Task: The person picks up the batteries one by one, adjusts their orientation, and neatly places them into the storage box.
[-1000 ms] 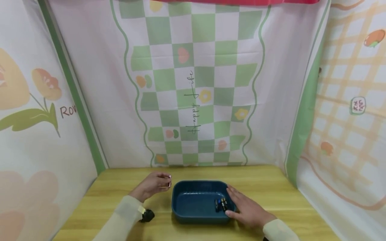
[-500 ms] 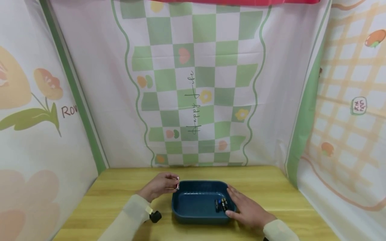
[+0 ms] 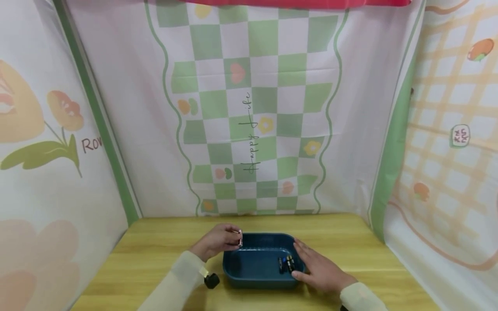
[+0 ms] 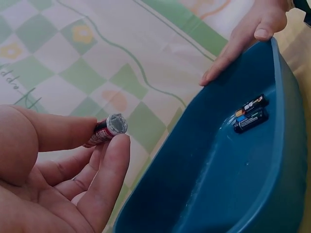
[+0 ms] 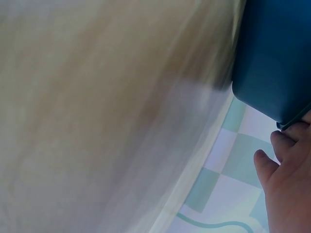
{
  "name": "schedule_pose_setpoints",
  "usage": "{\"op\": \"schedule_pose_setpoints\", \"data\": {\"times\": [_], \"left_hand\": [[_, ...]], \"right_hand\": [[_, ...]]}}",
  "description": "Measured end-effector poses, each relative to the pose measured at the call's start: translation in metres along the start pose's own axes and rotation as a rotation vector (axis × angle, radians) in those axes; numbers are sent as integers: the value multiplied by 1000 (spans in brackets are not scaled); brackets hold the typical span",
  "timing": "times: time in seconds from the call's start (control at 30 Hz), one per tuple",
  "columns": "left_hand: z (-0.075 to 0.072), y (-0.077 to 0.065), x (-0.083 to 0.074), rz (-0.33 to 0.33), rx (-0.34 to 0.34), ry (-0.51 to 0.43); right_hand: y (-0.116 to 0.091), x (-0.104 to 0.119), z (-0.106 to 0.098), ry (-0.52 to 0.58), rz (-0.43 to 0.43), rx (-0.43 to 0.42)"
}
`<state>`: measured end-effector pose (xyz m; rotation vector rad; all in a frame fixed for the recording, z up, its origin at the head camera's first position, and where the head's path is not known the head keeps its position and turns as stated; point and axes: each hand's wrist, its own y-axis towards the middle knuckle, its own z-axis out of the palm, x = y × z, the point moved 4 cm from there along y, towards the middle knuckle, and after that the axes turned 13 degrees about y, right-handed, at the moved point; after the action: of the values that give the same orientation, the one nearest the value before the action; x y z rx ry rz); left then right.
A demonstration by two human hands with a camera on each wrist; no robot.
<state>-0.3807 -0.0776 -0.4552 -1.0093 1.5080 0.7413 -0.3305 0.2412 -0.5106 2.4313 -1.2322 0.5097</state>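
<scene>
My left hand (image 3: 221, 239) pinches a small cylindrical battery (image 4: 106, 130) with a red and black label between thumb and fingertips; its flat silver end faces the left wrist camera. This hand is over the left back rim of a dark blue rectangular basin (image 3: 253, 284). A few dark batteries (image 3: 285, 264) lie together on the basin floor near its right end; in the left wrist view two batteries (image 4: 250, 119) lie side by side. My right hand (image 3: 320, 268) rests against the basin's right end, fingers extended along the rim and thumb at the front corner.
The basin stands on a yellow wood-grain table (image 3: 342, 235). A printed cloth (image 3: 254, 108) with green checks hangs behind it, and patterned cloths hang at both sides. A black device (image 3: 212, 280) is strapped to the left wrist.
My left hand has moved right with the battery, from beside the basin to over its left back rim. The right hand stays against the basin's right end.
</scene>
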Motion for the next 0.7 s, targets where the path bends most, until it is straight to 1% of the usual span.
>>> {"op": "schedule_pose_setpoints", "data": {"times": [0.17, 0.3, 0.53, 0.7], "left_hand": [[5, 2, 1, -12, 10, 11], [11, 7, 3, -22, 6, 12], [25, 18, 5, -21, 16, -19], [30, 20, 7, -26, 22, -21]], "right_hand": [[0, -1, 0, -10, -12, -7], [-1, 0, 0, 2, -10, -5], [-1, 0, -1, -2, -11, -19], [0, 1, 0, 10, -8, -9]]}}
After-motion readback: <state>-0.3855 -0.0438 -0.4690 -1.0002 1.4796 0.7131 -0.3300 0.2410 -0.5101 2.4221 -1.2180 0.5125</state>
